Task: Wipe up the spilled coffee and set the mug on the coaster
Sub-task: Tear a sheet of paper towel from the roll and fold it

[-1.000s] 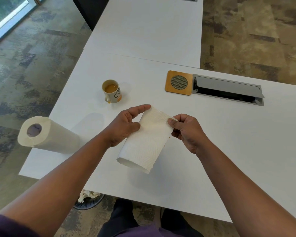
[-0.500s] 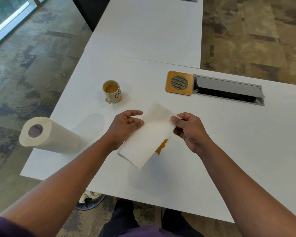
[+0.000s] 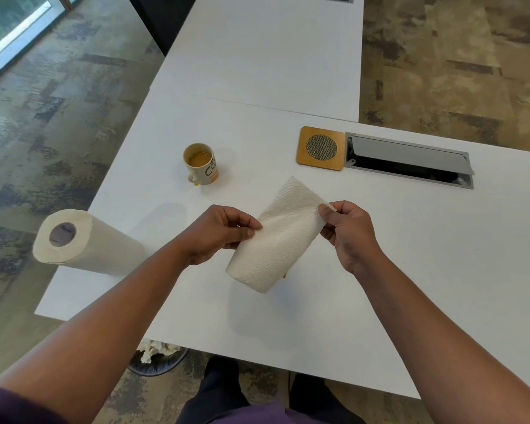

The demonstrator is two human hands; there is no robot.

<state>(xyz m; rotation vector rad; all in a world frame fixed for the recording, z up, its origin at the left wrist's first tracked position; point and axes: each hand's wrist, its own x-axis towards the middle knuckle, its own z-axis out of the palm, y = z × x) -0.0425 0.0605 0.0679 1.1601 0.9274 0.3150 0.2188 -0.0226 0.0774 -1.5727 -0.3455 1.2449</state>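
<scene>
Head view, the only one. A folded paper towel sheet [image 3: 280,237] hangs in the air above the white surface [image 3: 426,255], held at its upper part by both hands. The left hand [image 3: 218,232] pinches the sheet's nine-o'clock edge between thumb and curled fingers; the right hand [image 3: 348,231] pinches its two-o'clock corner, fingers curled round the paper. The lower folded end dangles free.

The spilled coffee [image 3: 285,274] shows only as a small orange-brown sliver at the sheet's five-o'clock edge; the rest is hidden behind the paper, so its extent cannot be told. A further drip [image 3: 196,184] sits at the foot of the mug [image 3: 202,164], by the handle. The mug stands upright at eleven o'clock from the hands, with coffee in it, well apart from the coaster [image 3: 321,148], which lies at one o'clock just beside the cable hatch [image 3: 410,160].

Risks, as a judgement: the mug is not empty, so a hasty lift toward the coaster could slop more coffee. Wiping with a loosely held sheet may smear the puddle instead of soaking it. The drip by the mug could be missed and dragged across when the mug moves.

Count: one mug, one coaster, one loose sheet, one paper towel roll [image 3: 83,243] lying at nine o'clock, one bin [image 3: 158,359] with crumpled paper under the surface's near edge, two hands.
</scene>
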